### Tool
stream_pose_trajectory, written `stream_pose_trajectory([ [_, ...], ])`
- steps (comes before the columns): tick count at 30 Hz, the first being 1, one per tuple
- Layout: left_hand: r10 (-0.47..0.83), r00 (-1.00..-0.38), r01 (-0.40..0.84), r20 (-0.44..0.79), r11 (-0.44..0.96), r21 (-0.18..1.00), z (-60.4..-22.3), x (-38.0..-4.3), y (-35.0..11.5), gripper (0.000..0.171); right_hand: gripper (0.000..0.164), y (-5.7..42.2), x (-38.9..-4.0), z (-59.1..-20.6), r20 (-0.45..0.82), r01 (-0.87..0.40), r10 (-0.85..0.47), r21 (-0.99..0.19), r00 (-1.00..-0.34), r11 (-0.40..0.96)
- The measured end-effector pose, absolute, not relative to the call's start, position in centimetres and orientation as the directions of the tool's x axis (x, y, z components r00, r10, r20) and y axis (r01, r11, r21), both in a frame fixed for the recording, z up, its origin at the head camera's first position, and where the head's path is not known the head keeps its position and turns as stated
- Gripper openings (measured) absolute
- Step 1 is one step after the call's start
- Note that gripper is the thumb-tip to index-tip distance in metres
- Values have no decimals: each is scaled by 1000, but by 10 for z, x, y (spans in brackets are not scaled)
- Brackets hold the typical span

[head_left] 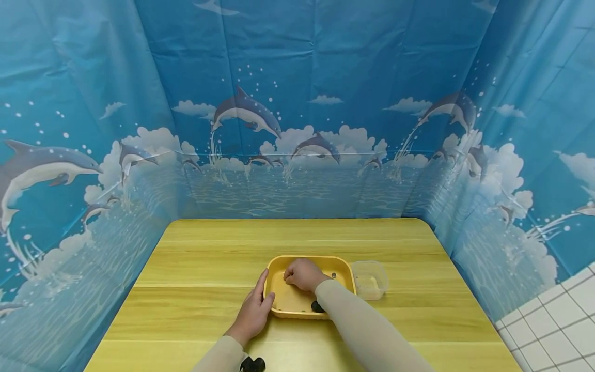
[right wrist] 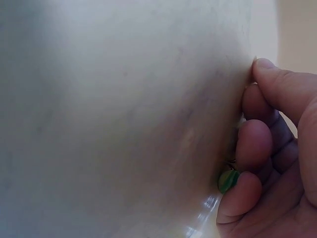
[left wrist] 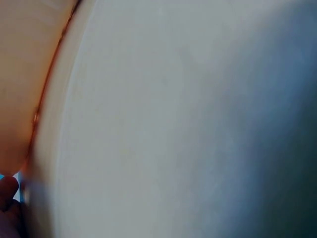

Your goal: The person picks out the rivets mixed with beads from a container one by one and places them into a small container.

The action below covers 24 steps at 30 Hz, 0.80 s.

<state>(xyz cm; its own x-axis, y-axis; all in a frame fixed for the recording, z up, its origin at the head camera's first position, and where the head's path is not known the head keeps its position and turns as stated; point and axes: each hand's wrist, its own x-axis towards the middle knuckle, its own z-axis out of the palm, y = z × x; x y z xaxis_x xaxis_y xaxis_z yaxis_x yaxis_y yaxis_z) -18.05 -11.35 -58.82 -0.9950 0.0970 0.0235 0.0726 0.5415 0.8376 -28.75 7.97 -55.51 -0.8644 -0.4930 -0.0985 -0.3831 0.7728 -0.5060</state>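
A shallow yellow tray (head_left: 290, 302) lies on the wooden table. My left hand (head_left: 253, 312) holds its left side, the fingers along the outer wall and the thumb over the rim. Only some fingertips (left wrist: 8, 188) show in the left wrist view. Inside the tray, my right hand (head_left: 303, 275) is low over the floor with its fingers bent. In the right wrist view, a green striped marble (right wrist: 228, 181) touches the curled fingertips of that hand; whether the thumb and index finger hold anything else is hidden. Another small marble (head_left: 333, 275) lies right of the hand.
Beside the tray's right wall stands a clear plastic container (head_left: 384, 281), its contents hard to make out. The wooden table (head_left: 209, 258) extends around both. A blue dolphin-print curtain (head_left: 297, 191) hangs behind the table and at both sides.
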Motion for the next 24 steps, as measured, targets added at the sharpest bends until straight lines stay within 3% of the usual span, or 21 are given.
stream_pose_trajectory([
  [24, 96, -995, 69, 20, 538, 840, -582, -177, -112, 65, 11, 80, -284, -552, -117, -378, -495, -506, -861, 776],
])
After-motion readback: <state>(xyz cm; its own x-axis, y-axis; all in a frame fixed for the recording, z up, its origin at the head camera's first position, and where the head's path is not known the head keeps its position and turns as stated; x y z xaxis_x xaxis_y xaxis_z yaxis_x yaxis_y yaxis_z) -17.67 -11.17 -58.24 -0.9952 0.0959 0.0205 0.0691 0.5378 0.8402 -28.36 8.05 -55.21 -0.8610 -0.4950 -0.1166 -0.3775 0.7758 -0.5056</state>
